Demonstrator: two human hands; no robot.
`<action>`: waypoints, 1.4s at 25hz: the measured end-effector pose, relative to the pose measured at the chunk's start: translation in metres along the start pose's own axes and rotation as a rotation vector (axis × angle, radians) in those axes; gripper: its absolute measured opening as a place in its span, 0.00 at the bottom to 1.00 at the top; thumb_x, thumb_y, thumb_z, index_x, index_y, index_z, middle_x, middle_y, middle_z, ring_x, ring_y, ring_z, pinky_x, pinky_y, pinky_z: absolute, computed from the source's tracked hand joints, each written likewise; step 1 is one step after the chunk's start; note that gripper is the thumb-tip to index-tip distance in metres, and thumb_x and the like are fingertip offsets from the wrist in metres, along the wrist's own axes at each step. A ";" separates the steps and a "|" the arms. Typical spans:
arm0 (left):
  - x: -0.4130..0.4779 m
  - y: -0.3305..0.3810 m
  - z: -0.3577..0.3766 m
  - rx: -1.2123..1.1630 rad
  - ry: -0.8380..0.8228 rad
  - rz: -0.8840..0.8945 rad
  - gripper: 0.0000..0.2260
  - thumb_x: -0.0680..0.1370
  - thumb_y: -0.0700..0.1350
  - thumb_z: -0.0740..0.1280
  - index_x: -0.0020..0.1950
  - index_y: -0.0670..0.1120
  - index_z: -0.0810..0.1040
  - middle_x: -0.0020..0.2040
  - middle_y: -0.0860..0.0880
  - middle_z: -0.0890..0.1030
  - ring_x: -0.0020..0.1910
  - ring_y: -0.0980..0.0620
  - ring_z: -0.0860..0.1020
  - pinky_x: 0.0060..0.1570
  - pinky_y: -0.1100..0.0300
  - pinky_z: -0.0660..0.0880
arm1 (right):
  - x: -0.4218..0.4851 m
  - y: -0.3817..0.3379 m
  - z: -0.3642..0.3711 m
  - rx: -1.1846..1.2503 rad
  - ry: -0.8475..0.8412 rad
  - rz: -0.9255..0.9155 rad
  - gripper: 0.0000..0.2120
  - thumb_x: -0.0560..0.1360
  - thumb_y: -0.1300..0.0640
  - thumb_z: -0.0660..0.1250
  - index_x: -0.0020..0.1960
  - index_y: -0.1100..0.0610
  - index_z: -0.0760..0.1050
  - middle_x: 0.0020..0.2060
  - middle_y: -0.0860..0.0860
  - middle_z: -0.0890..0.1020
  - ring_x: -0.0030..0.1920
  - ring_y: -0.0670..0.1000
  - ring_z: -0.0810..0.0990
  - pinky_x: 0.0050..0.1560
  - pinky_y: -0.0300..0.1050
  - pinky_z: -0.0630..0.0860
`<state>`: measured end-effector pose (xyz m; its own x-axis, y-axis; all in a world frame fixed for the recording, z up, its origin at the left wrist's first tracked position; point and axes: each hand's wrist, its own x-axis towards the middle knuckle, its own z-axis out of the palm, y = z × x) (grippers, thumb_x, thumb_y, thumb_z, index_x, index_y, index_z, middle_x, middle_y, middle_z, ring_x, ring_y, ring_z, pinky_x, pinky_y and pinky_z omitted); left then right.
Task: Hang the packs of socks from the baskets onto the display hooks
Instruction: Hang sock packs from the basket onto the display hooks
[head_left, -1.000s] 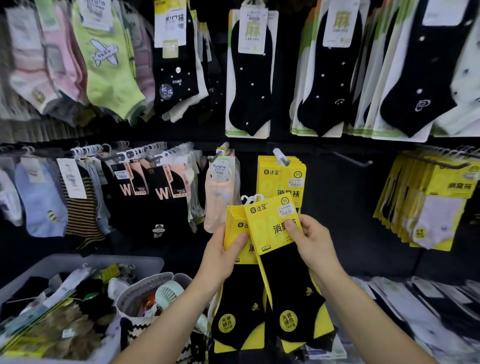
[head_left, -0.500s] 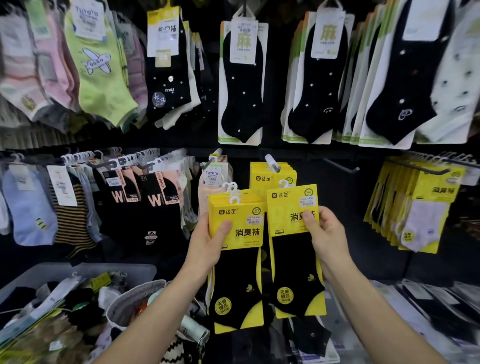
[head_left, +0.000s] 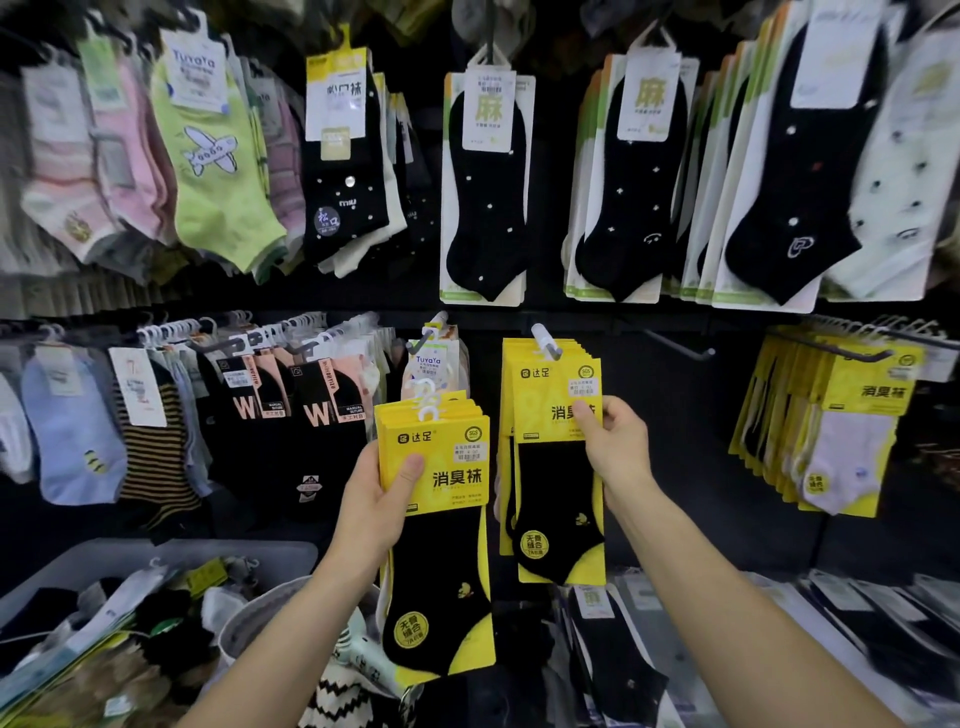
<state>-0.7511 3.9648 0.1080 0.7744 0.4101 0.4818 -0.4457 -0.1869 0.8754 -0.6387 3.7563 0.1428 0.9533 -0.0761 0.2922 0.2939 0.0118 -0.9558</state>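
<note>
Restocking a wall of hosiery, seen from the wearer's head. The left hand (head_left: 380, 499) grips a stack of yellow-carded black ankle-sock packs (head_left: 452, 478), thumb across the front card and fingers behind. It holds the stack near the body, low and just left of the target. The right hand (head_left: 618, 452) pinches the right edge of a single matching yellow-carded pack (head_left: 556, 499) at the white-tipped metal display hook (head_left: 544, 338), where a row of identical packs already hangs. Whether its hanger loop has passed over the tip cannot be told. To do this step well, the card should probably be kept square to the hook, the loop slid fully past the tip, and the grip released only once the pack hangs by its own weight. The stack's white plastic hanger loops (head_left: 426, 402) would best stay upward for the next pick. Both the held pack and the stack have their long axis vertical, hanger end up, sock toe down, printed face toward the viewer. A grey plastic basket (head_left: 182, 545) of mixed socks lies at near left, and a bare hook (head_left: 670, 343) projects to the right.
</note>
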 end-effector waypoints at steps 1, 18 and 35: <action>0.000 0.001 0.002 -0.002 -0.006 0.005 0.06 0.77 0.44 0.64 0.52 0.54 0.72 0.50 0.53 0.81 0.48 0.55 0.80 0.41 0.64 0.77 | 0.001 0.001 0.001 -0.028 0.011 0.016 0.03 0.76 0.53 0.66 0.43 0.49 0.75 0.46 0.53 0.83 0.50 0.55 0.82 0.55 0.56 0.78; -0.012 0.017 0.063 -0.174 -0.085 0.006 0.07 0.74 0.52 0.63 0.46 0.61 0.80 0.45 0.57 0.84 0.45 0.60 0.82 0.40 0.68 0.77 | -0.053 -0.019 -0.013 -0.079 -0.244 -0.101 0.02 0.73 0.55 0.70 0.45 0.50 0.76 0.41 0.47 0.85 0.43 0.46 0.84 0.47 0.49 0.81; 0.014 0.027 0.021 -0.034 0.005 -0.002 0.12 0.79 0.48 0.61 0.57 0.43 0.75 0.50 0.45 0.83 0.46 0.49 0.83 0.41 0.60 0.80 | 0.005 -0.032 0.005 -0.277 -0.014 -0.134 0.05 0.75 0.51 0.67 0.46 0.51 0.72 0.42 0.47 0.80 0.47 0.51 0.80 0.44 0.46 0.76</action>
<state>-0.7427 3.9464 0.1394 0.7729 0.4153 0.4797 -0.4592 -0.1556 0.8746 -0.6431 3.7609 0.1748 0.9087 -0.0452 0.4150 0.3888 -0.2698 -0.8809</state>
